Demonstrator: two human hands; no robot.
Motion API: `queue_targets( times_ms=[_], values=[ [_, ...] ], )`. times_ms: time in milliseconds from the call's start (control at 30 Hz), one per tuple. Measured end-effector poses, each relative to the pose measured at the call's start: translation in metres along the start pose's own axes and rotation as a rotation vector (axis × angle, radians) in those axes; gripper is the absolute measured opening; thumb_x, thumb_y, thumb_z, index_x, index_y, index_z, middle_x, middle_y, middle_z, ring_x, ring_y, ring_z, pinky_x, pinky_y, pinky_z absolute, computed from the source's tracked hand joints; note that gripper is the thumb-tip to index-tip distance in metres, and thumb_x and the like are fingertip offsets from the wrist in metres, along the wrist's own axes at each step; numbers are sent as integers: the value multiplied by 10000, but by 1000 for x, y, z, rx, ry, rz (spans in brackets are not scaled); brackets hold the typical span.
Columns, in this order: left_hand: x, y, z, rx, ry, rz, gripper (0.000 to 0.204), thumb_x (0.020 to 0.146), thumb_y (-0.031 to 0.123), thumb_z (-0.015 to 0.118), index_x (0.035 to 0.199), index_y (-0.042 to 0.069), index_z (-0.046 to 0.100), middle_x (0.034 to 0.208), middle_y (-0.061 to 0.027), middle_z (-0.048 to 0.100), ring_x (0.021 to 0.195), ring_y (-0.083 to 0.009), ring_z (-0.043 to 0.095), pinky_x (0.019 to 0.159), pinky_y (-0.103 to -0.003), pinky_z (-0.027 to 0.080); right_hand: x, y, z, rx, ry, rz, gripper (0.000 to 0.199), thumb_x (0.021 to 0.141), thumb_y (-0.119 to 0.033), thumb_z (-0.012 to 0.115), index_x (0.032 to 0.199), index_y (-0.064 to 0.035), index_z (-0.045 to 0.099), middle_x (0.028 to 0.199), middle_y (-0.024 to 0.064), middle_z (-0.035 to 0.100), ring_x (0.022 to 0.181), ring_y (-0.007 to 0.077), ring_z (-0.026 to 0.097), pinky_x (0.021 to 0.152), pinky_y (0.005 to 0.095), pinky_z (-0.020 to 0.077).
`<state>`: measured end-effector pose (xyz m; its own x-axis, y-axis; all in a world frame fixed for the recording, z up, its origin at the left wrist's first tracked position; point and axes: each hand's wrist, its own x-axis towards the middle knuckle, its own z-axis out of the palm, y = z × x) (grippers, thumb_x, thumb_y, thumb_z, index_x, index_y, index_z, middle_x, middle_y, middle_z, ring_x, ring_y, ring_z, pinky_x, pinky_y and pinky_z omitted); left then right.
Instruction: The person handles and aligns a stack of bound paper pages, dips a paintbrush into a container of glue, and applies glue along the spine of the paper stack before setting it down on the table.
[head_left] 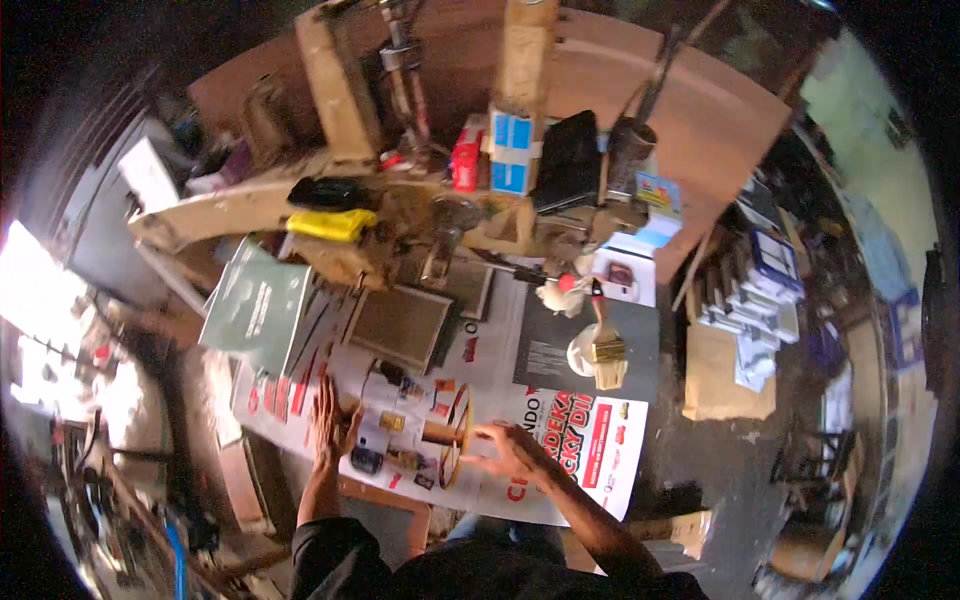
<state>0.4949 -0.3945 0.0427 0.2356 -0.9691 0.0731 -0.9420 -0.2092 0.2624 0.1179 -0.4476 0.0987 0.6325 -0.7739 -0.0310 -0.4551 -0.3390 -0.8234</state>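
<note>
My left hand (pixel 328 420) rests on a printed banner sheet (pixel 630 470), its fingers stretched out and pointing away from me. To its right, my right hand (pixel 512 455) reaches inward with curved, parted fingers. Its fingertips are at the right edge of a thin oval ring (pixel 459 478) with a yellowish rim. A brown strip (pixel 442 432) shows across the ring's middle; blur hides what it is. Whether the fingertips touch the ring, I cannot tell. Beyond my hands lies a framed brown mesh panel (pixel 400 327). A grey-green box (pixel 258 305) stands at the far left of the sheet.
A flat paintbrush (pixel 608 360) lies over a white round container (pixel 580 352) at right. Behind are a yellow item (pixel 332 225), a blue-and-white box (pixel 511 152), a red box (pixel 467 153) and a black case (pixel 570 165). Stacked trays (pixel 750 310) stand farther right.
</note>
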Motion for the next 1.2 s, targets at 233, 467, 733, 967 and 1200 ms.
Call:
queue_targets(
  times_ms=[233, 467, 733, 967, 1200],
  values=[
    [11, -8, 15, 72, -118, -7, 917, 871, 470, 607, 1534, 20, 160, 1591, -200, 172, 1444, -362, 225, 1172, -492, 185, 115, 41, 72, 49, 494, 302, 934, 764, -570, 744, 1376, 62, 430, 1198, 279, 597, 1060, 389, 624, 911, 431, 510],
    [12, -31, 4, 86, -149, 6, 983, 865, 515, 591, 1549, 15, 92, 1625, -174, 81, 1490, -324, 134, 1199, -488, 116, 209, 11, 85, -239, 634, 797, 1227, 656, -677, 762, 1455, 94, 242, 1469, 363, 298, 1357, 529, 296, 1108, 605, 257],
    [-3, -58, 24, -16, -45, 125, 949, 857, 533, 597, 1542, 58, 145, 1615, -185, 100, 1477, -372, 149, 1156, -586, 112, 236, 34, 86, -153, 689, 715, 897, 572, -563, 856, 1148, 59, 563, 1200, 315, 558, 1145, 438, 550, 936, 507, 470],
    [-1, -43, 20, -146, -32, 238, 838, 856, 527, 610, 1473, 55, 296, 1576, -200, 211, 1459, -378, 197, 1150, -595, 105, 232, 54, 60, 49, 1053, 283, 526, 738, -326, 812, 1088, 13, 615, 1009, 196, 695, 949, 369, 669, 832, 426, 536],
    [4, -60, 44, -434, 5, 439, 682, 792, 369, 701, 1348, 59, 455, 1439, -187, 441, 1360, -342, 374, 1132, -510, 204, 160, 37, 60, 27, 1141, 357, 464, 770, -320, 783, 1069, 2, 632, 963, 163, 709, 828, 295, 692, 785, 355, 542]
  ],
)
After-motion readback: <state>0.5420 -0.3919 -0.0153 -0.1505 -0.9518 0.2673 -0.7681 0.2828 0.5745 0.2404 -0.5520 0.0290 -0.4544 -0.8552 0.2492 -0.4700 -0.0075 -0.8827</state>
